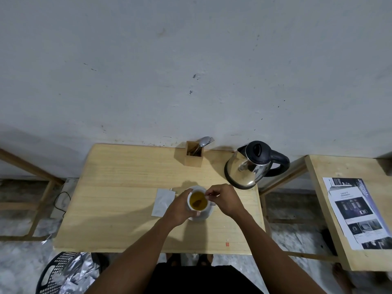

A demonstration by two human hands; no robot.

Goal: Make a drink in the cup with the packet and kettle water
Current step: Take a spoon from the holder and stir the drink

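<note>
Cup (198,201) of yellow-brown liquid stands on a saucer (206,215) mid-table (118,209); we note the left hand (180,209) wrapped around its left side. Right hand (224,200) pinches something small at the rim. Packet (163,202) lies just left; kettle (252,164) behind right.

A white cup (198,202) stands upright at lower centre of the frame, holding yellow-brown liquid with a darker shape in it. A flat silver packet (163,202) lies just left of it. The steel kettle (252,165), black lid shut, stands at upper right.
</note>
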